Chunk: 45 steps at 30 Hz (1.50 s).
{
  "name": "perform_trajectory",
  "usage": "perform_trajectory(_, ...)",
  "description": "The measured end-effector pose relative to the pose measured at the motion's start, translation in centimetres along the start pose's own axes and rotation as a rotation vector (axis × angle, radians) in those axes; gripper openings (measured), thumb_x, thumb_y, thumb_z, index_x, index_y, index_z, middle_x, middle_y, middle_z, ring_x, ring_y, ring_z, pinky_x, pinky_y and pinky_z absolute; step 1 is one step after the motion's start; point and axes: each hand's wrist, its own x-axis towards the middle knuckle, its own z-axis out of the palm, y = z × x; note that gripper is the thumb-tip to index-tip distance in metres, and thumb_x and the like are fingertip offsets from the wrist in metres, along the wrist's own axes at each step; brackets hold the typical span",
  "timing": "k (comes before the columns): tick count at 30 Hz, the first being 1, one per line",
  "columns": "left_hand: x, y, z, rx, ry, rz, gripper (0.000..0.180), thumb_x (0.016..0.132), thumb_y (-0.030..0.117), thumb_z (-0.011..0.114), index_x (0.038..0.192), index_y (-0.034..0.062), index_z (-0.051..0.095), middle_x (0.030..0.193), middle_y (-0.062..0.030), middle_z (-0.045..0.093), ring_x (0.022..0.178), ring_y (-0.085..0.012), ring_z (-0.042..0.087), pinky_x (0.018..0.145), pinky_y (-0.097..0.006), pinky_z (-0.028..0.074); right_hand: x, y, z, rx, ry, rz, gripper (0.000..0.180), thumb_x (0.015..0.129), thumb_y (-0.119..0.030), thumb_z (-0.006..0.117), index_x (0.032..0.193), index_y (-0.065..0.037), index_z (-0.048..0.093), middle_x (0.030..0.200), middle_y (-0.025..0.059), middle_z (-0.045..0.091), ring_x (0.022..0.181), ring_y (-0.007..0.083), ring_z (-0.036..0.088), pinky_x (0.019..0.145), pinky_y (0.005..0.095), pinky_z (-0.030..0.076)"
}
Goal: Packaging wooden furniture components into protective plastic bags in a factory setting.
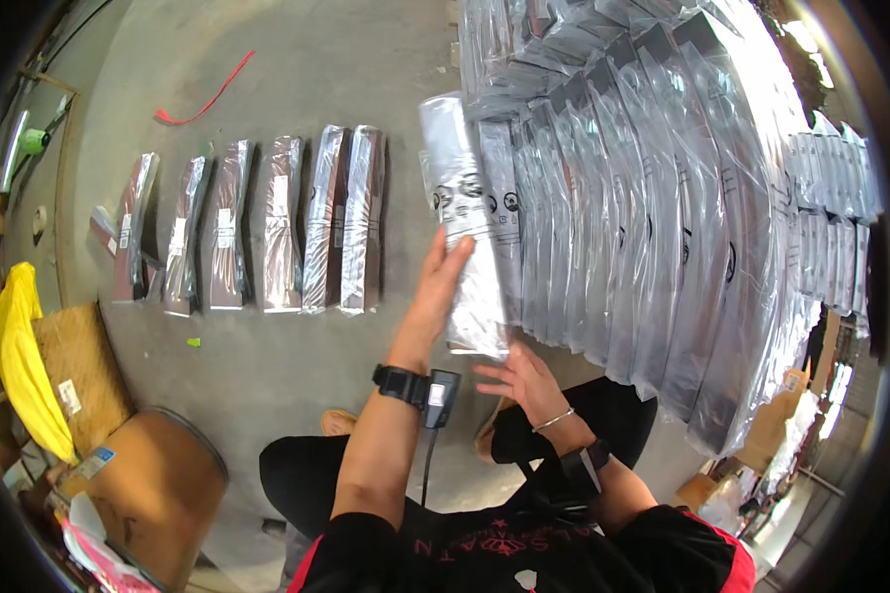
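A long, narrow package in clear plastic wrap (473,282), printed with dark round marks, stands slightly tilted in front of me. My left hand (440,282) grips its left side, thumb on the front face and the other fingers mostly hidden. At its lower end is my right hand (532,383), fingers spread; whether a fingertip touches the wrap I cannot tell. Just right of the held package, another wrapped piece (504,208) stands at the end of a dense row of wrapped packages (653,208).
Several wrapped brown pieces (279,227) lie side by side on the grey concrete floor (267,385) to the left. A red strap (208,104) lies beyond them. At lower left stand a brown drum (158,484) and a yellow cloth (25,366) over a board.
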Motion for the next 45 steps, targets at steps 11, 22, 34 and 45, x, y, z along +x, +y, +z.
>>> perform_trajectory(11,4.1,-11.5,1.3,1.02,0.19,0.409,0.073,0.102,0.047,0.045,0.161,0.0146,0.016,0.165,-0.0214,0.016,0.152,-0.0411,0.015,0.112,-0.066,0.02,1.7,4.5,-3.3,0.525,0.115,-0.049,0.054,0.105,-0.034,0.05,0.14,0.006,0.04,0.138,0.0241,0.051,0.131,0.0342,0.05,0.111,0.0469,0.042)
perform_trajectory(22,6.5,-9.5,-7.7,0.917,0.547,0.143,0.069,0.092,0.042,0.066,0.146,0.0055,0.045,0.126,-0.021,0.058,0.116,-0.0389,0.058,0.097,-0.046,0.047,1.3,5.2,-4.3,0.143,-0.066,0.298,0.041,0.103,-0.022,0.054,0.139,-0.003,0.051,0.114,0.0117,0.066,0.103,0.0209,0.065,0.094,0.0358,0.053)
perform_trajectory(34,5.9,-7.8,-5.4,1.126,0.43,0.052,0.101,0.072,0.03,0.076,0.156,0.0114,0.023,0.116,-0.023,0.064,0.107,-0.0383,0.063,0.088,-0.048,0.051,1.2,1.1,-1.8,-0.154,-0.381,0.197,0.044,0.104,-0.021,0.052,0.142,-0.001,0.048,0.117,0.0125,0.065,0.104,0.02,0.064,0.093,0.0331,0.052)
perform_trajectory(45,2.6,-2.9,-11.3,0.254,0.167,0.017,0.063,0.088,0.012,0.061,0.148,0.0016,0.043,0.131,-0.0088,0.06,0.115,-0.0179,0.059,0.099,-0.033,0.046,2.3,-1.2,-2.0,0.011,-0.298,-0.081,0.062,0.104,-0.024,0.049,0.159,-0.012,0.022,0.129,0.0159,0.059,0.105,0.023,0.063,0.093,0.0384,0.05)
